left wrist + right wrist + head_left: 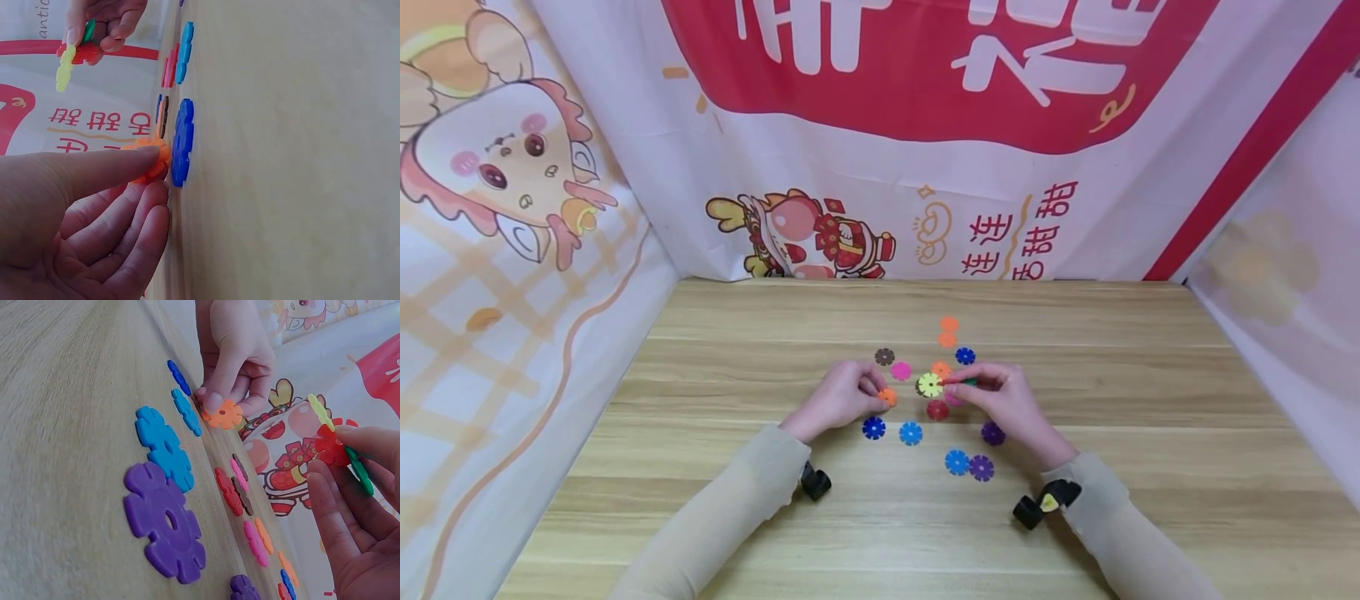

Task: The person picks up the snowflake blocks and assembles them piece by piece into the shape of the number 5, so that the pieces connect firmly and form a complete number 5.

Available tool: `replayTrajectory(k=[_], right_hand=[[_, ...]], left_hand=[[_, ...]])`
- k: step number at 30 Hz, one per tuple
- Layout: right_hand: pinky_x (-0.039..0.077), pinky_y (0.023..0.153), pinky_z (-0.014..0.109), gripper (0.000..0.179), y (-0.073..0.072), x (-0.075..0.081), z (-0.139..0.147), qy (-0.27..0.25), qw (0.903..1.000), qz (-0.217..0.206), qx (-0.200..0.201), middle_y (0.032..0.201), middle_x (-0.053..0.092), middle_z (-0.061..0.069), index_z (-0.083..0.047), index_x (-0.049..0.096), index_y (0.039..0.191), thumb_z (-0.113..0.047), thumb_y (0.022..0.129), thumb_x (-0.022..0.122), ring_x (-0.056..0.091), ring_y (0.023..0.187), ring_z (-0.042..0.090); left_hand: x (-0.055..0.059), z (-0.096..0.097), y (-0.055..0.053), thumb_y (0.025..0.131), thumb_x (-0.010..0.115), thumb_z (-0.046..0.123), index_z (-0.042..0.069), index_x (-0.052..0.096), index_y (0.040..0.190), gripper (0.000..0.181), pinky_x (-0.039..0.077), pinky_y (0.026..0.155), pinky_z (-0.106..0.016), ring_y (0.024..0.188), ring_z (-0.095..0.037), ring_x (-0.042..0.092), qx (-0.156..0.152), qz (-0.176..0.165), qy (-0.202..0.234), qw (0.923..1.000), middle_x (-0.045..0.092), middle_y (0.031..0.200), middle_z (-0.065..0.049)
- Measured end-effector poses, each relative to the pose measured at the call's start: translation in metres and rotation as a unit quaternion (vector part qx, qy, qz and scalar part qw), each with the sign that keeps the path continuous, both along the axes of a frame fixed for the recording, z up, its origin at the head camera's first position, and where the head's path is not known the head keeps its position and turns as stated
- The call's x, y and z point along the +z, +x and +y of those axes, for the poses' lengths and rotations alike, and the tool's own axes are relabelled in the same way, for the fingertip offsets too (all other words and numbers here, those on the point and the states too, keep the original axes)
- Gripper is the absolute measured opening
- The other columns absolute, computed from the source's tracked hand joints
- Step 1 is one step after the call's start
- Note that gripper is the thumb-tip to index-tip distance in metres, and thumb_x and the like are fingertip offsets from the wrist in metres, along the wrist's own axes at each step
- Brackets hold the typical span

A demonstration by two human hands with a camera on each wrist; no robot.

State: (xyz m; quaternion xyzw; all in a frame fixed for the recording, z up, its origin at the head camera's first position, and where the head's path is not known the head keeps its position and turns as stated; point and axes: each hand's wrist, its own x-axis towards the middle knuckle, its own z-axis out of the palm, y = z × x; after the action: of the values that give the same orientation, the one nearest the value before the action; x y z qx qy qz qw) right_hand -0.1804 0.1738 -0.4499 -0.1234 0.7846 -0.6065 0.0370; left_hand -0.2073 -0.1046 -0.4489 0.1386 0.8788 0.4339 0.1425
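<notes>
Between thumb and fingers my left hand (842, 396) pinches an orange notched plastic disc (223, 415), just above the table. My right hand (1002, 402) holds a small joined piece by its red disc (329, 444). A yellow disc (929, 383) is slotted to one side of that red disc and a green disc (359, 472) to the other. The two hands face each other, with the yellow disc turned toward the left one. Near my left hand lies a dark blue disc (183, 142). A loose red disc (937, 409) lies below the joined piece.
More notched discs are scattered flat on the wooden table (737, 533): light blue (911, 433), purple (981, 467), brown (884, 357), pink (901, 371) and orange (949, 324). Printed cloth (850, 150) hangs behind and at both sides.
</notes>
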Motion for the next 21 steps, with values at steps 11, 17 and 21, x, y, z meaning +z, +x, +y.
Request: replayTrajectory(k=[11, 17, 21], right_hand=[[0.052, 0.07, 0.028, 0.018, 0.0, 0.0, 0.0, 0.002, 0.9999, 0.012, 0.0, 0.102, 0.075, 0.003, -0.013, 0.078, 0.104, -0.023, 0.09, 0.081, 0.067, 0.087, 0.028], [0.051, 0.068, 0.028, 0.018, -0.001, -0.002, 0.0, 0.007, 0.9998, 0.016, 0.003, 0.101, 0.075, 0.003, -0.014, 0.078, 0.104, -0.025, 0.09, 0.081, 0.066, 0.084, 0.028], [0.053, 0.07, 0.029, 0.017, 0.0, -0.002, 0.0, 0.003, 0.9999, 0.012, 0.006, 0.101, 0.075, 0.004, -0.014, 0.078, 0.104, -0.023, 0.09, 0.081, 0.068, 0.085, 0.028]], left_hand=[[0.01, -0.002, 0.007, 0.087, 0.083, 0.012, 0.017, 0.075, 0.096, 0.013, 0.055, 0.078, -0.034, 0.083, -0.013, 0.066, 0.012, 0.03, 0.027, 0.9991, 0.07, 0.089, 0.007], [0.014, -0.002, 0.011, 0.086, 0.083, 0.011, 0.019, 0.076, 0.096, 0.014, 0.056, 0.078, -0.034, 0.084, -0.013, 0.066, 0.016, 0.044, 0.038, 0.9982, 0.071, 0.09, 0.008], [0.016, 0.0, 0.014, 0.086, 0.083, 0.012, 0.02, 0.077, 0.095, 0.014, 0.057, 0.077, -0.031, 0.083, -0.012, 0.066, 0.014, 0.062, 0.046, 0.997, 0.071, 0.09, 0.009]])
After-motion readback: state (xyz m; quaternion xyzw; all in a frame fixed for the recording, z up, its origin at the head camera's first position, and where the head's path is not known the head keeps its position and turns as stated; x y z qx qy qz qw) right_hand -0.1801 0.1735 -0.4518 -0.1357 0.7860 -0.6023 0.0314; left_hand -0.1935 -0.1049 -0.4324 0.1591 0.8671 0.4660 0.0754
